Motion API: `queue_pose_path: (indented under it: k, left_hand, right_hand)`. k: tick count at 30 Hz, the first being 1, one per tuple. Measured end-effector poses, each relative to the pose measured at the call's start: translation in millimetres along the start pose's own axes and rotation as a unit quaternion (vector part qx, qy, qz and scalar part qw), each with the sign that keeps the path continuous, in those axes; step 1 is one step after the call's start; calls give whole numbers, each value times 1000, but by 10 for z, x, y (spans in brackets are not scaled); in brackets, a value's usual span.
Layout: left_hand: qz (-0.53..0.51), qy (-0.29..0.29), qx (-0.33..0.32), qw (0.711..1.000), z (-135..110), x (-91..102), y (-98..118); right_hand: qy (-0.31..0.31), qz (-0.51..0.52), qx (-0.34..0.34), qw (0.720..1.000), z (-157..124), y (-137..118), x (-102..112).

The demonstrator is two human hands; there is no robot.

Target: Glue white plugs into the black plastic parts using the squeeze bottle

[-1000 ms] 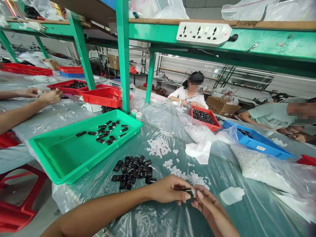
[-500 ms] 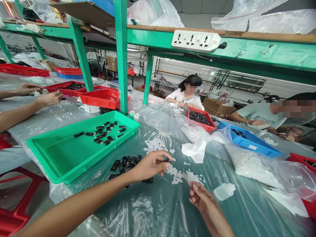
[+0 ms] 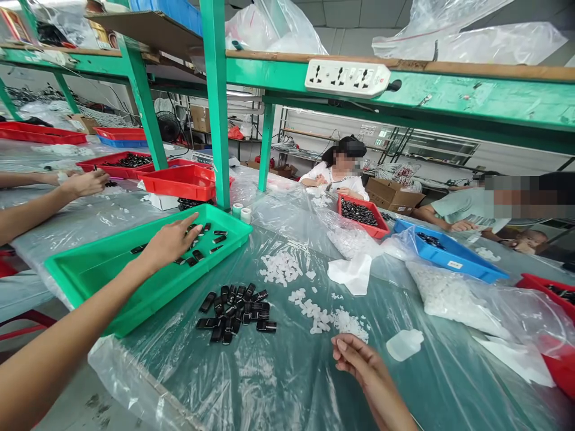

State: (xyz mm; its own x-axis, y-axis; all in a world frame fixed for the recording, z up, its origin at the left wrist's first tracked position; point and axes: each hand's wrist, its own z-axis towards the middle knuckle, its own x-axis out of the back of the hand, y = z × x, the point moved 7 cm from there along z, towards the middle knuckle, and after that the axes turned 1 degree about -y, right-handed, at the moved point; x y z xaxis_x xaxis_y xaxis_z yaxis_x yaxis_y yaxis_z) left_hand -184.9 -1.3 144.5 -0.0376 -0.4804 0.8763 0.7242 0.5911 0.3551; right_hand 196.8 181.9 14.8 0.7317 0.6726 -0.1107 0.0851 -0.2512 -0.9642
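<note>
My left hand (image 3: 173, 240) is over the green tray (image 3: 90, 293), its index finger stretched out and nothing visible in its fingers. Small black glossy plastic pieces (image 3: 218, 239) lie scattered in that tray, some hidden behind the hand. On the plastic-covered table, a pile of similar black pieces (image 3: 233, 311) sits between the tray and the small white pieces (image 3: 314, 314). My right hand (image 3: 354, 356) is at the near edge of the white pieces, thumb pressed to the curled fingers. Anything pinched there is too small to make out.
A translucent bottle-shaped piece (image 3: 405, 345) lies right of my right hand. Farther back are a white sheet (image 3: 350, 274), a blue tray (image 3: 449, 251) and a red tray (image 3: 362, 216). A green shelf post (image 3: 215, 108) rises behind the green tray. Co-workers sit around the table.
My left hand has moved left from above the white pieces to over the green tray, its fingers extending. My right hand stays by the white pieces, still pinched.
</note>
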Motion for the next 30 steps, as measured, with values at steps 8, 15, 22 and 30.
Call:
queue_pose_path:
  k: [8, 15, 22, 30]
  left_hand:
    - [-23, -227, -84, 970, -551, -792, 331]
    - [-44, -253, -103, 961, -728, -1097, 532]
    - [-56, -212, -121, 968, -690, -1078, 683]
    - [-75, -251, -203, 943, -898, -1105, 991]
  right_hand:
    - [-61, -73, 16, 995, 51, 67, -35]
    - [-87, -92, 26, 992, 21, 40, -105]
    - [-90, -98, 33, 991, 12, 9, -139]
    - [-101, -117, 37, 987, 17, 41, -164]
